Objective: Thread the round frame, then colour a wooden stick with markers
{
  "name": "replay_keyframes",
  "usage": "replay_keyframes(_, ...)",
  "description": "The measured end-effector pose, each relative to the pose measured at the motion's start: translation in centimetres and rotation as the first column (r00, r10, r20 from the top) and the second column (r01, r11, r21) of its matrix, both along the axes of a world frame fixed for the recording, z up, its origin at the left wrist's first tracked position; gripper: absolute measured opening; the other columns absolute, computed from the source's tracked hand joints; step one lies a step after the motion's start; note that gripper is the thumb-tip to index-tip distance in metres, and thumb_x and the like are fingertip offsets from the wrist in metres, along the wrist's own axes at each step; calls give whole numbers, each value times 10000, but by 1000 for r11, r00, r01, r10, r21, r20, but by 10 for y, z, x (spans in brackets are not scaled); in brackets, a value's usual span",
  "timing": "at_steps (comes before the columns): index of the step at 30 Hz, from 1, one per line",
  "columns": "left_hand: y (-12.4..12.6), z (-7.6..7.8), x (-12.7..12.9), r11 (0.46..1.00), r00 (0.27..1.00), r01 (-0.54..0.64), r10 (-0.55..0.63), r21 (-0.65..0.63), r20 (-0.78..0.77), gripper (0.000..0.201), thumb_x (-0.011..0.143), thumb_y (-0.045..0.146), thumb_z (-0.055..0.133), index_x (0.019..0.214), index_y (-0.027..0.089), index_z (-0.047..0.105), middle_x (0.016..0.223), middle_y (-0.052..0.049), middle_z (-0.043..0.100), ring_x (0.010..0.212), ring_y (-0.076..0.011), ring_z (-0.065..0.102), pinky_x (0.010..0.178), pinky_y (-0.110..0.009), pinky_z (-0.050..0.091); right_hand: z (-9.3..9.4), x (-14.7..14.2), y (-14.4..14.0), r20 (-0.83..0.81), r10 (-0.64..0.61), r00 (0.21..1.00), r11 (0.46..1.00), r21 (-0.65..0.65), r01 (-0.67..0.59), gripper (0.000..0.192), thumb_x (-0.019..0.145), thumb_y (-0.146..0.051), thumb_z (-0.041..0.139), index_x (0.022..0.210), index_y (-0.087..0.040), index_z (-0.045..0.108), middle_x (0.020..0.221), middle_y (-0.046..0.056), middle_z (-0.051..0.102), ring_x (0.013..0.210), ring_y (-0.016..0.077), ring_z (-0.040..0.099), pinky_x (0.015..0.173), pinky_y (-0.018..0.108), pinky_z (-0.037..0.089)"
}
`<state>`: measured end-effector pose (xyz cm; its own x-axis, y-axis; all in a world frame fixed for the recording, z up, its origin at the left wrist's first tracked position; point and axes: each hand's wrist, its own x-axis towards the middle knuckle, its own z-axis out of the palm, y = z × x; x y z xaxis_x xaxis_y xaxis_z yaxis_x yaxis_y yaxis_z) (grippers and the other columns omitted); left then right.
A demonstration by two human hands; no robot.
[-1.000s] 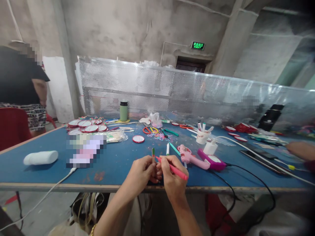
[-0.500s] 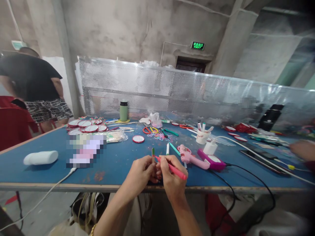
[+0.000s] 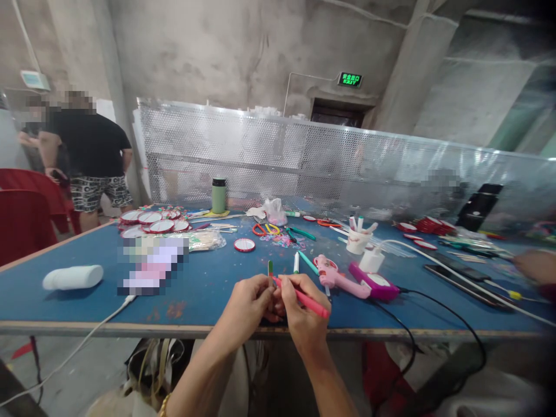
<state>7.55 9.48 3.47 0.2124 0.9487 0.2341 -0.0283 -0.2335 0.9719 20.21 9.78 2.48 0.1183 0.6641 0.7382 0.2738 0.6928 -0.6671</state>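
Note:
Near the table's front edge, my left hand point(image 3: 247, 302) is closed on a small flat wooden stick point(image 3: 270, 269), whose upright upper end is green. A red-pink marker point(image 3: 313, 304) rests in the writing grip of my right hand point(image 3: 304, 317). Its tip end meets the stick beside my left fingers; the exact contact is too small to make out. Just beyond my hands lie a white marker with a green end point(image 3: 296, 262) and a teal marker point(image 3: 308, 263). To their right is a pink glue gun point(image 3: 341, 281).
Round red-rimmed discs point(image 3: 161, 226) are heaped at the left, near a green flask point(image 3: 219, 196). Scissors point(image 3: 266, 230) and pliers point(image 3: 303, 234) lie mid-table. A cup of markers point(image 3: 358, 242) and a purple box point(image 3: 374, 282) stand right. Cables cross the right side; another person's hand point(image 3: 533, 266) shows there.
My hands stay in nearly the same place, with small shifts of the marker at the stick. At the left, the person in black has moved right, and a second person has come into view.

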Motion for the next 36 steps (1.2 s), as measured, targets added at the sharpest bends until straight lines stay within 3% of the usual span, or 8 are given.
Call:
replay_keyframes(15,-1,0,0,1000,1000,-4,4,6,0,250,841,395,560,763,159,583,668,1,588,566,-158,631,579,-313,586,1,0,-1,40,-8,999,1000,15,8,204,930,-285,572,784,-180,668,653,4,667,542,128,620,508,215,508)
replay_keyframes(36,-1,-1,1,1000,1000,-9,9,4,-10,250,836,398,558,723,178,530,650,15,559,550,-149,615,569,-296,569,-1,1,-1,39,-30,999,1000,0,30,230,932,-302,562,764,-176,655,628,5,656,492,122,605,483,214,504)
